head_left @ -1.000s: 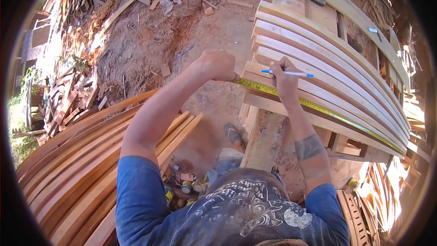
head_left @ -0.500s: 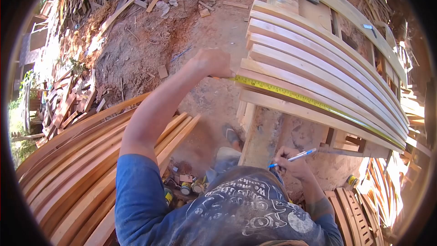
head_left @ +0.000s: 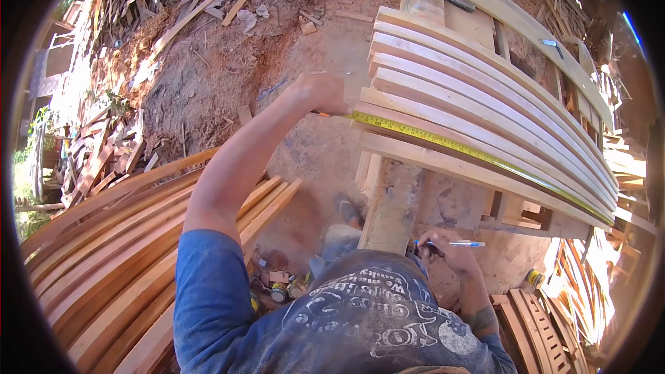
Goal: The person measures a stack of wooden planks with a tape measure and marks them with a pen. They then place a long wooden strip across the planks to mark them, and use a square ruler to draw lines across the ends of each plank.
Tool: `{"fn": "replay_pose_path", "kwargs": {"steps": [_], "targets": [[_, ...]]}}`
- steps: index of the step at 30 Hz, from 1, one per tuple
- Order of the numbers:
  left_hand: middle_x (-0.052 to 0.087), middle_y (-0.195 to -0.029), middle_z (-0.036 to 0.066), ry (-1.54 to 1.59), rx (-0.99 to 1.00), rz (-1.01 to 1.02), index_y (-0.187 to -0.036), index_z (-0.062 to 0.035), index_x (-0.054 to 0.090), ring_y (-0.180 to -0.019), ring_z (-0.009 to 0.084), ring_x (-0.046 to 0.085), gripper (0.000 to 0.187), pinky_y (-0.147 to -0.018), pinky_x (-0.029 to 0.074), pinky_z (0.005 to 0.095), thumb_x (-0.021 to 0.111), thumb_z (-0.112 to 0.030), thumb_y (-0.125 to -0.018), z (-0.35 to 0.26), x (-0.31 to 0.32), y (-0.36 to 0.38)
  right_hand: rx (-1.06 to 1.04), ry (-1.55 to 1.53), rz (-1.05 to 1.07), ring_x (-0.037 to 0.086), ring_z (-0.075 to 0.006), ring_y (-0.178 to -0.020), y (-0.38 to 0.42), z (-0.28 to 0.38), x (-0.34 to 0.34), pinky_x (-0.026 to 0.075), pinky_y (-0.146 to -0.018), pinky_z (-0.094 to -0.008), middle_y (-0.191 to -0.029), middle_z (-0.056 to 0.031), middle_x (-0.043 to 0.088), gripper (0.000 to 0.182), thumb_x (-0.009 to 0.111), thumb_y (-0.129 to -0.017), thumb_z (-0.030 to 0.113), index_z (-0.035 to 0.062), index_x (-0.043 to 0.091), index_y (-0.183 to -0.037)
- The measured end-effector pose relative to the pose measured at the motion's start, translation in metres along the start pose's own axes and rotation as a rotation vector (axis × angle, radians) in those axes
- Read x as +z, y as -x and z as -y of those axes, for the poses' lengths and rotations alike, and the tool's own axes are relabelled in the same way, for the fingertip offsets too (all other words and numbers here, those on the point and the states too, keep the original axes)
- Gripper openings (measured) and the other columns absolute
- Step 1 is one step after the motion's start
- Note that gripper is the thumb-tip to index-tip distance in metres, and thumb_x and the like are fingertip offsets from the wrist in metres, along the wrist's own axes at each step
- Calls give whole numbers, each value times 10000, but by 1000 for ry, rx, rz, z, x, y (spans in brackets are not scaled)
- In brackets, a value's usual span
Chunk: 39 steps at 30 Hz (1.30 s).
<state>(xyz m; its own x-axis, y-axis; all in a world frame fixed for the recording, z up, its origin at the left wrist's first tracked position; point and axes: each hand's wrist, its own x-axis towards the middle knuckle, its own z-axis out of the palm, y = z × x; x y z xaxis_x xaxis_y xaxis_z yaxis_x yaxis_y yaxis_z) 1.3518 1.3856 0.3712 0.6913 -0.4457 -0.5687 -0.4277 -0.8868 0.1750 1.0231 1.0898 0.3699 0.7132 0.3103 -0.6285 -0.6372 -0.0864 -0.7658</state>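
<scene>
My left hand (head_left: 324,93) is closed at the near-left ends of the pale wooden boards (head_left: 443,100), gripping the end of a yellow tape measure (head_left: 422,134). The blade runs lengthwise along one board toward the far right. A bit of orange shows beside my fingers; the tape's case cannot be made out. Close to my shirt, my right hand (head_left: 447,249) has its fingers wrapped round a blue-and-white pen (head_left: 468,244), which points sideways, apart from the boards.
The boards rest on a timber bench (head_left: 388,201). Another stack of long reddish boards (head_left: 131,256) lies at lower left. Small cans (head_left: 278,291) stand on the ground near my body. Scrap wood (head_left: 97,156) is piled at left, and a slotted wooden piece (head_left: 544,325) lies at lower right.
My right hand has turned the pen from a slant to nearly level. The left hand keeps the tape at the board ends; the view has shifted slightly.
</scene>
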Motion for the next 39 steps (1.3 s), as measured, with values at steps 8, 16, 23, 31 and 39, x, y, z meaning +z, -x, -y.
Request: {"fn": "replay_pose_path", "kwargs": {"steps": [8,16,23,31,39], "targets": [[733,-965,164,-15,4,-65,-884,-55,752,-941,330,703,520,-831,545,447,679,-555,-761,0,3,0,-47,-25,-164,578,-101,-711,-6,-20,-4,455,-644,-245,-793,-37,610,332,473,-1045,287,6,650,-1048],[733,-933,170,11,19,-47,-890,-45,748,-922,333,702,527,-813,543,445,692,-550,-752,-2,-1,5,-56,-49,-162,591,-114,-717,-11,-32,-7,477,-652,-257,-818,-48,623,350,470,-1044,303,4,653,-1050],[731,-943,169,0,9,-43,-866,-42,747,-920,328,702,528,-802,542,439,691,-554,-750,-2,-1,2,-39,-77,-188,573,-121,-722,-12,-45,-14,474,-653,-265,-826,-54,616,370,478,-1041,318,-17,635,-1047],[726,-936,173,-2,68,-55,-898,-42,748,-907,331,698,582,-793,536,439,679,-603,-760,-1,-2,-1,50,480,-352,609,-135,-712,-6,-121,-42,489,-646,-298,-772,-88,650,359,528,-995,308,-17,675,-954],[725,-916,176,4,-2,-1,-896,-43,749,-892,324,698,547,-784,534,440,706,-571,-765,-2,-3,-1,515,317,-496,652,-246,-666,34,-297,-103,494,-627,-382,-655,-130,644,496,458,-1001,393,-3,706,-835]]}}
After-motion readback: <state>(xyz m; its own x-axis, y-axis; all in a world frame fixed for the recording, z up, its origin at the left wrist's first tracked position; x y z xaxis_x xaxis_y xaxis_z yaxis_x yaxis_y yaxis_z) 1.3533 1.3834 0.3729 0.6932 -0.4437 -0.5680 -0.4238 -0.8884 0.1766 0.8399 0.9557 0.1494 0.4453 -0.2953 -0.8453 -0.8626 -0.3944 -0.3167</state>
